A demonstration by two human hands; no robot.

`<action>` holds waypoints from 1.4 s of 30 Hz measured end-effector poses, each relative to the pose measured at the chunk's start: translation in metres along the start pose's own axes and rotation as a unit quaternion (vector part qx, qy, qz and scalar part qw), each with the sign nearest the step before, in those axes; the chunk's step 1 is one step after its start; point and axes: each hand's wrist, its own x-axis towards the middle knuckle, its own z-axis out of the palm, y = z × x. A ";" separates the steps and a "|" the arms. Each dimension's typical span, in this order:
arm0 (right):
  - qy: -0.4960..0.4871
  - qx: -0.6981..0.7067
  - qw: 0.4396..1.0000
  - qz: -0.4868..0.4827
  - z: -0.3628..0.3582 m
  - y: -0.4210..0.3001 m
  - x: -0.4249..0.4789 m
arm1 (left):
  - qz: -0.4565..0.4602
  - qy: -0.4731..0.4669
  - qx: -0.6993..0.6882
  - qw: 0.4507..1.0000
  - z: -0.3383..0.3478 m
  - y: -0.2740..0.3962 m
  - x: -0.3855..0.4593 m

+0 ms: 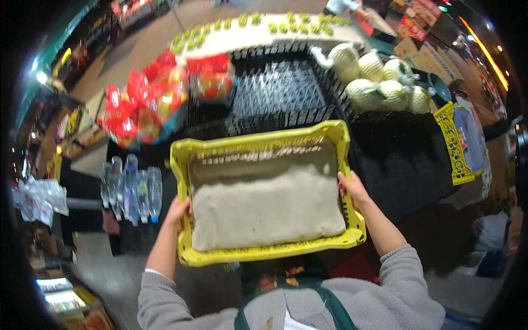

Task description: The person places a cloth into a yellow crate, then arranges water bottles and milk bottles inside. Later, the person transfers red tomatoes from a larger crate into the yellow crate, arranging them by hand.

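A yellow plastic crate [264, 252] is held level before my body, gripped by both hands at its short sides. My left hand [180, 211] is closed around the left side wall. On the opposite side my right hand [352, 189] grips the right wall, with the fingers curled inside. A beige cloth or foam liner [268, 214] covers the crate's floor, bunched toward the near side. No goods show on top of it. Just beyond the crate's far rim is a black slatted plastic crate [280, 90].
Red-topped fruit bags [144, 103] stand at the left, above several plastic bottles [132, 187]. Pale round fruits in foam nets [379, 80] sit at the right, near another yellow crate [451, 144]. Green items line a pale surface [231, 39] at the back, where a person [342, 6] stands.
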 end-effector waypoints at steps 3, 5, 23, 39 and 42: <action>-0.026 -0.010 1.000 -0.010 -0.003 -0.003 0.011 | 0.024 0.024 0.030 0.999 -0.008 -0.006 -0.007; -0.028 0.006 0.999 0.022 -0.018 -0.023 -0.014 | 0.038 0.031 -0.023 0.999 0.008 0.015 -0.047; -0.296 -0.177 0.937 -0.047 0.255 -0.099 0.050 | 0.072 0.292 -0.340 0.891 -0.047 -0.174 -0.218; -0.585 -0.235 0.776 -0.002 0.733 -0.005 0.209 | 0.081 0.559 -0.381 0.732 -0.201 -0.276 -0.155; -0.607 -0.258 0.751 -0.018 0.832 -0.024 0.188 | 0.035 0.568 -0.428 0.703 -0.277 -0.278 -0.164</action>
